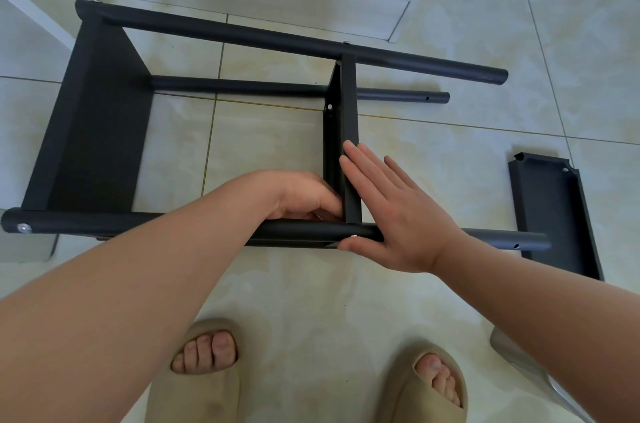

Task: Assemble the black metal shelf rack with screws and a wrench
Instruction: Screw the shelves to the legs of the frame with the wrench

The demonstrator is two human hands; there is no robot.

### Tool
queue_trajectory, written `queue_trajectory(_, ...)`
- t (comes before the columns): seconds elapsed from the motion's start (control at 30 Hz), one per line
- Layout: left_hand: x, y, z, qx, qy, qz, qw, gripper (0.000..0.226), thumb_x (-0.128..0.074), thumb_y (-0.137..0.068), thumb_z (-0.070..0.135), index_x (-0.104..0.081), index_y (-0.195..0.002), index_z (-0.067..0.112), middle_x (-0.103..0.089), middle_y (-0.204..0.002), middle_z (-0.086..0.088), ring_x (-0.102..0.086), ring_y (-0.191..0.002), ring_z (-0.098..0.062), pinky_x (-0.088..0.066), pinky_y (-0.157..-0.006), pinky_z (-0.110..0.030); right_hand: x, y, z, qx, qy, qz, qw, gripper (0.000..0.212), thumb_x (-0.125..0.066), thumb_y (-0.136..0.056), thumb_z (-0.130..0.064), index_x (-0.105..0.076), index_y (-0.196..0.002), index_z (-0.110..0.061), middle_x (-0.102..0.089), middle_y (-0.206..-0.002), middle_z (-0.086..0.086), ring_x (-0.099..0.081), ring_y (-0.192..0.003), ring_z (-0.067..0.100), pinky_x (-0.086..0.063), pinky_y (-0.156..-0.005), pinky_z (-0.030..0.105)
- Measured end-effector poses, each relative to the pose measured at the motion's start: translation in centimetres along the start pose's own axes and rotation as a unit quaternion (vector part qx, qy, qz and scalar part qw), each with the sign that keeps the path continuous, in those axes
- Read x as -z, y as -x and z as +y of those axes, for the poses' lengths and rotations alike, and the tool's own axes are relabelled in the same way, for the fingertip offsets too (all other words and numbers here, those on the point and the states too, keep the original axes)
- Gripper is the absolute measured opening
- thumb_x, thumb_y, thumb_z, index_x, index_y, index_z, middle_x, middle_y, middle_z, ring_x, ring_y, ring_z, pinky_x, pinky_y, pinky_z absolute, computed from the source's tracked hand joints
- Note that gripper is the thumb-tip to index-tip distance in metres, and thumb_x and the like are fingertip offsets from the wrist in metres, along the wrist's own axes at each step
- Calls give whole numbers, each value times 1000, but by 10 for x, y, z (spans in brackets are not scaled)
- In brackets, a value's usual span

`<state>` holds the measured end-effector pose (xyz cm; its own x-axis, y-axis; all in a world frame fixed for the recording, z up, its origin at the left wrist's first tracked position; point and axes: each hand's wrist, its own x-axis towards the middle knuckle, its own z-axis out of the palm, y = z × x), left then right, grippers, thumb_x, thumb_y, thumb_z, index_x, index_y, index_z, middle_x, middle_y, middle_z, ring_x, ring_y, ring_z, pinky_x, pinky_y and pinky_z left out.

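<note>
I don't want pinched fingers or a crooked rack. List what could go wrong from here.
The left hand sits curled in the corner where the middle shelf meets the front pole; a slip could pinch it.
The right hand only presses flat against that shelf, so it may shift.
Open-toed slippers stand close below the pole.

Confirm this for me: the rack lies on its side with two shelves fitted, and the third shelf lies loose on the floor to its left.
One thing is wrong. The third shelf lies loose to the right of the rack, not to its left, as the head view shows. The rest stands: the rack lies on its side with two shelves fitted.
</note>
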<state>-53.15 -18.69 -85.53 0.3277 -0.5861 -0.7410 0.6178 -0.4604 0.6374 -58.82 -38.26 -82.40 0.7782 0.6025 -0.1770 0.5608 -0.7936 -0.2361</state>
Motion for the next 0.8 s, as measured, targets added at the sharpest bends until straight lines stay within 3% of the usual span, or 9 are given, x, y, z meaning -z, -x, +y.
queue_trajectory(0.17, 0, -1, -1, -15, 2, 9, 1000, 18, -57, -86, -2, -70, -77, 6, -71, -71, -10, -70, -65, -20, -56, -60, -25, 0, 0, 0, -3, 4, 2, 1000, 101, -38, -92, -75, -8, -162, -8, 3, -170, 5, 4, -157, 21, -17, -125, 52)
queue_trajectory(0.33, -1, -3, -4, -25, 15, 16, 999, 14, -56, -86, -5, -67, -92, 0, -70, -88, -20, -69, -84, -31, -55, -85, -40, -1, 0, -1, -3, 12, 7, 1000, 100, -37, -93, -75, -8, -162, -8, 2, -170, 6, 2, -157, 22, -18, -124, 53)
queue_trajectory(0.53, -1, -3, -2, -16, -1, 16, 1000, 11, -61, -89, 7, -72, -88, 6, -75, -85, -13, -72, -81, -27, -59, -78, -35, -2, 0, -2, -4, 14, 13, 1000, 100, -36, -92, -75, -10, -161, -8, 0, -170, 6, 0, -157, 23, -20, -124, 53)
queue_trajectory(0.7, -2, -1, -1, -19, -6, 9, 1000, 26, -58, -87, 0, -71, -67, 10, -72, -68, -9, -70, -61, -19, -53, -55, -22, -2, 1, -2, -3, 15, 19, 1000, 100, -37, -92, -75, -12, -161, -7, -2, -170, 7, -2, -157, 24, -21, -123, 54)
queue_trajectory(0.8, 0, -2, -2, -20, 11, 4, 1000, 23, -54, -87, -5, -71, -76, 6, -71, -69, -11, -70, -62, -19, -55, -57, -23, -2, 1, -1, -3, 17, 21, 1000, 100, -37, -92, -75, -12, -161, -7, -2, -170, 7, -2, -157, 24, -21, -123, 54)
